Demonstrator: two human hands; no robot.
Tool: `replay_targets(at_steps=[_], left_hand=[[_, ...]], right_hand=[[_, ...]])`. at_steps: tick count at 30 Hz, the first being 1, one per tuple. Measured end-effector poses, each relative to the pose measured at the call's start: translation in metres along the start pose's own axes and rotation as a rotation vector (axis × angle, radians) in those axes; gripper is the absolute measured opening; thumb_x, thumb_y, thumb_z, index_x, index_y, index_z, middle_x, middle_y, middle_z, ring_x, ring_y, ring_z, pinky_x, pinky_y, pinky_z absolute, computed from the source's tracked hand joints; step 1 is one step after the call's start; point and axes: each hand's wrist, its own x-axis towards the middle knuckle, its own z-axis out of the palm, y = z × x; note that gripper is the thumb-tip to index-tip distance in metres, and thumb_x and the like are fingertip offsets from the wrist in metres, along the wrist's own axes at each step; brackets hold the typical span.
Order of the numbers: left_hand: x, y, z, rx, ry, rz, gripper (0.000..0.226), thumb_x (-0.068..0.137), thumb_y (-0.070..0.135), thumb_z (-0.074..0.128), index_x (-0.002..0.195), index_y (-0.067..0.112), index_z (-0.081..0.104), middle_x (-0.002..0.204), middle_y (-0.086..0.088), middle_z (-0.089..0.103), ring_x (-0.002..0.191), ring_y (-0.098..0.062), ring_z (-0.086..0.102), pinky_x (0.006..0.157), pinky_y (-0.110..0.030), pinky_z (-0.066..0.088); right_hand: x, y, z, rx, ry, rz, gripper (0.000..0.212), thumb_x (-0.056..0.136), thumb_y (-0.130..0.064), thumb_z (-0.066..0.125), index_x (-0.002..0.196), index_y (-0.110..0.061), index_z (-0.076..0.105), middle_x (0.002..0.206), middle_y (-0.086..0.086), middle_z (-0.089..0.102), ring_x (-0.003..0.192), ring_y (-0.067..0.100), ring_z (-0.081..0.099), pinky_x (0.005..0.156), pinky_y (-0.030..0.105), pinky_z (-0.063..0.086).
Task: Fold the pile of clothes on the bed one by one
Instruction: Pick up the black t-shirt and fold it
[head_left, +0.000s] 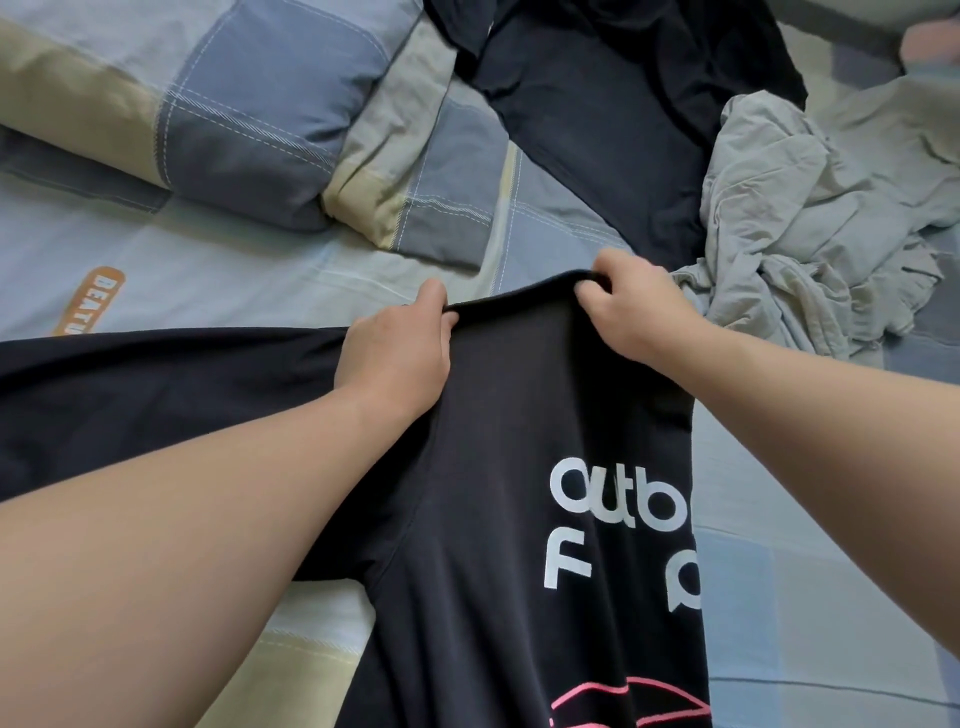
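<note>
Grips the top edge of the black shirt (519, 415) with the left hand (397, 353) and the right hand (631, 306), fingers curled tight on the cloth. Holds the shirt on the bed (208, 270), white letters up, one sleeve out to the left. Beyond the hands, a grey heap (800, 218), dark clothes (597, 135) and a pillow (260, 114).

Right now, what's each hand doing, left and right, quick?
Left hand: closed, gripping the top edge of the black T-shirt.
Right hand: closed, pinching the same edge further right.
</note>
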Motion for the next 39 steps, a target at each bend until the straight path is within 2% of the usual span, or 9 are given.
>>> replay_targets(at_steps=[6, 11, 13, 16, 22, 29, 32, 35, 39], left_hand=[[0.009, -0.003, 0.013, 0.090, -0.023, -0.045, 0.026, 0.107, 0.043, 0.033, 0.098, 0.019, 0.036, 0.088, -0.009, 0.065, 0.085, -0.033, 0.054, 0.074, -0.040, 0.029], [0.004, -0.012, 0.027, 0.190, 0.121, -0.015, 0.028, 0.105, 0.045, 0.035, 0.091, 0.020, 0.036, 0.087, -0.009, 0.063, 0.080, -0.031, 0.045, 0.071, -0.039, 0.024], [0.003, -0.013, 0.033, 0.191, 0.185, 0.000, 0.029, 0.103, 0.043, 0.039, 0.088, 0.019, 0.040, 0.085, -0.010, 0.062, 0.076, -0.032, 0.046, 0.069, -0.039, 0.022], [0.003, -0.015, 0.038, 0.181, 0.220, 0.008, 0.031, 0.102, 0.041, 0.042, 0.087, 0.015, 0.048, 0.085, -0.012, 0.062, 0.077, -0.036, 0.052, 0.067, -0.041, 0.023], [0.005, -0.018, 0.041, 0.194, 0.244, 0.008, 0.032, 0.101, 0.042, 0.043, 0.088, 0.014, 0.050, 0.086, -0.012, 0.062, 0.077, -0.037, 0.053, 0.068, -0.041, 0.023], [0.008, -0.002, 0.017, 0.187, -0.036, -0.114, 0.035, 0.103, 0.050, 0.039, 0.108, 0.017, 0.050, 0.115, -0.009, 0.062, 0.109, -0.034, 0.052, 0.083, -0.043, 0.031], [-0.026, 0.005, -0.002, 0.252, -0.068, 0.009, 0.051, 0.098, 0.056, 0.045, 0.134, 0.022, 0.044, 0.140, -0.005, 0.049, 0.132, -0.030, 0.040, 0.106, -0.047, 0.029], [-0.101, 0.017, -0.007, 0.238, -0.003, 0.274, 0.060, 0.095, 0.053, 0.041, 0.148, 0.026, 0.038, 0.161, -0.004, 0.031, 0.149, -0.028, 0.025, 0.119, -0.052, 0.020], [-0.188, 0.033, 0.007, 0.309, -0.380, 0.311, 0.068, 0.097, 0.062, 0.028, 0.159, 0.035, 0.019, 0.170, 0.000, 0.003, 0.156, -0.025, 0.001, 0.122, -0.054, 0.002]], right_hand=[[0.015, 0.002, 0.012, -0.044, 0.196, 0.086, 0.026, 0.091, -0.034, 0.067, 0.107, -0.024, 0.050, 0.097, -0.005, 0.057, 0.103, 0.025, 0.049, 0.097, 0.039, 0.029], [-0.018, 0.018, 0.022, -0.209, 0.459, -0.261, 0.044, 0.089, -0.030, 0.058, 0.132, -0.024, 0.054, 0.142, 0.002, 0.047, 0.138, 0.028, 0.037, 0.117, 0.055, 0.015], [-0.038, 0.023, 0.037, -0.316, 0.252, -0.288, 0.052, 0.095, -0.045, 0.046, 0.146, -0.036, 0.043, 0.160, 0.000, 0.030, 0.150, 0.030, 0.020, 0.119, 0.057, 0.007], [-0.039, 0.046, 0.066, -0.342, -0.099, -0.120, 0.063, 0.100, -0.064, 0.022, 0.157, -0.046, 0.004, 0.168, -0.009, -0.008, 0.154, 0.023, -0.014, 0.122, 0.057, -0.006], [-0.015, 0.061, 0.086, -0.268, 0.089, -0.034, 0.067, 0.099, -0.058, 0.019, 0.161, -0.033, 0.005, 0.169, -0.005, -0.002, 0.155, 0.016, -0.006, 0.125, 0.049, -0.003], [-0.031, 0.048, 0.049, -0.287, -0.097, 0.019, 0.077, 0.098, -0.066, 0.024, 0.160, -0.032, -0.008, 0.168, -0.005, -0.017, 0.153, 0.018, -0.018, 0.120, 0.054, -0.015], [-0.111, 0.046, 0.037, -0.208, -0.022, -0.031, 0.075, 0.099, -0.059, 0.031, 0.160, -0.035, -0.007, 0.167, -0.007, -0.017, 0.153, 0.018, -0.019, 0.120, 0.052, -0.013], [-0.200, 0.053, 0.054, -0.178, -0.150, 0.071, 0.073, 0.098, -0.060, 0.023, 0.158, -0.037, -0.010, 0.166, -0.008, -0.023, 0.152, 0.020, -0.022, 0.121, 0.051, -0.011], [-0.277, 0.055, 0.093, -0.190, -0.329, 0.159, 0.078, 0.093, -0.065, 0.011, 0.159, -0.031, -0.015, 0.161, 0.000, -0.033, 0.152, 0.028, -0.023, 0.123, 0.054, -0.005]])
